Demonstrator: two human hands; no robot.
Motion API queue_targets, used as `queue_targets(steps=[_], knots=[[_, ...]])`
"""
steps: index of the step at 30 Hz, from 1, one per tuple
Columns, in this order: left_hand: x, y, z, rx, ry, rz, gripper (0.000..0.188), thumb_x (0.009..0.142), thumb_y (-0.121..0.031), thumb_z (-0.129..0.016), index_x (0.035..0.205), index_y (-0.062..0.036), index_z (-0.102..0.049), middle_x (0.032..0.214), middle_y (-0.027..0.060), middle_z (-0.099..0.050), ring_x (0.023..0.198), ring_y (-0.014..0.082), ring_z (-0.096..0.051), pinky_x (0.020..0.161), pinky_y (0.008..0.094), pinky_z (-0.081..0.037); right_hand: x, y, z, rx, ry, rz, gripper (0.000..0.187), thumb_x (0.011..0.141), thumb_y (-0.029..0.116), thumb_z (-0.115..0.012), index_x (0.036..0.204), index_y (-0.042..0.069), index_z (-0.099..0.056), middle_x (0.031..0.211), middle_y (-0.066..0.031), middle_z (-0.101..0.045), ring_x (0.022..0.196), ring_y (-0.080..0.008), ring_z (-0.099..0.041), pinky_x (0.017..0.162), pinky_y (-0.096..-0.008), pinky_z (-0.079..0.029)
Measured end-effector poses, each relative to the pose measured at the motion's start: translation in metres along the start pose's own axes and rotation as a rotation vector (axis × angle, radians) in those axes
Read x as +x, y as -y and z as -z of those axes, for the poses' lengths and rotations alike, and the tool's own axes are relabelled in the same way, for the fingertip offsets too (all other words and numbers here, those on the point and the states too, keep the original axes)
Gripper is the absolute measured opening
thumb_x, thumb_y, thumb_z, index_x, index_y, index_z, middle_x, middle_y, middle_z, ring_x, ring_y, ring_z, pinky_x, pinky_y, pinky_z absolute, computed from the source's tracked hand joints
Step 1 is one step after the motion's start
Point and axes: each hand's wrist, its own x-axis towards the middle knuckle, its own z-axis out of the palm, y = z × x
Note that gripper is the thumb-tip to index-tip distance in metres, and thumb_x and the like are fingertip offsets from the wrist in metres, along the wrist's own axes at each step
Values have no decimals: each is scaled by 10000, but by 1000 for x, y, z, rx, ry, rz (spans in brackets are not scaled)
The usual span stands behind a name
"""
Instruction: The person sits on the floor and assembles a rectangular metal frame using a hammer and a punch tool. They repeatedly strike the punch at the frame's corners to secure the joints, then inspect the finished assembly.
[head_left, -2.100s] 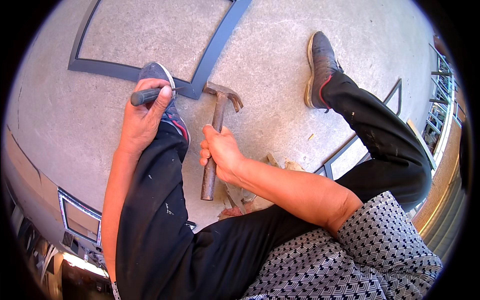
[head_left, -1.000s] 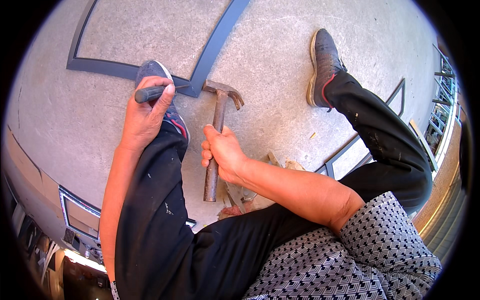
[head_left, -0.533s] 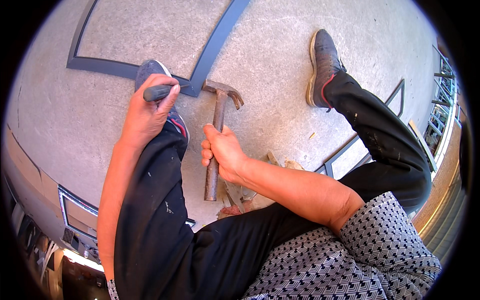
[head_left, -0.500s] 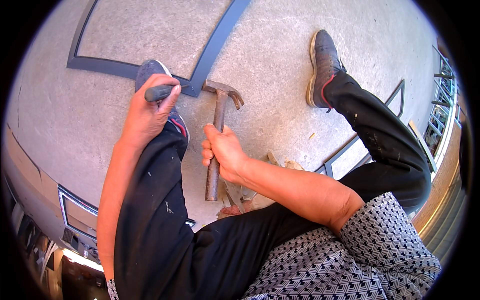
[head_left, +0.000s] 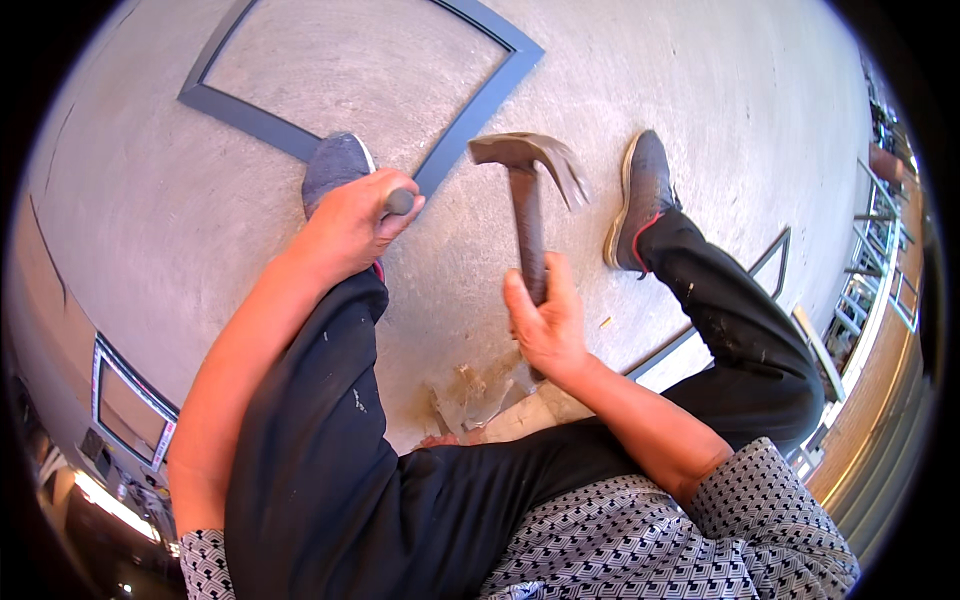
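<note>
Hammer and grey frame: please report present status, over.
Right grip shut on hammer. Left grip holds grey tool handle. Left shoe hides part of grey frame.

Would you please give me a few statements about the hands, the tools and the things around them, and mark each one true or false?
1. The right hand grips a hammer by its handle. True.
2. The left hand is empty. False: the left hand holds a tool with a round grey handle end.
3. A grey frame lies on the floor. True.
4. The left shoe hides part of the frame from view. True.
5. The trousers are white. False: the trousers are black, with a few pale marks.
</note>
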Motion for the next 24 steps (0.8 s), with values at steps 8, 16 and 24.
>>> queue_targets(steps=[8,16,24], knots=[[-5,11,-7,-17,22,-37,68,929,-65,-653,957,-59,-592,917,114,-641,838,346,-639,755,397,-513,-10,69,47,-262,151,280,218,1045,225,-626,1100,21,-574,698,-65,-580,598,-175,-561,590,-345,-470],[-1,10,-13,48,21,-47,80,891,-70,-657,945,-76,-599,896,140,-644,840,376,-647,738,434,-508,-7,48,49,-498,145,558,353,1065,344,-587,1015,-4,-594,660,-201,-595,566,-398,-616,537,-446,-469],[-7,17,-12,-27,-50,9,140,1018,-207,-666,991,-70,-652,848,102,-647,774,259,-639,710,359,-505,-9,59,49,-402,104,350,325,1059,346,-627,1055,32,-541,647,-169,-581,556,-369,-627,542,-431,-484]])
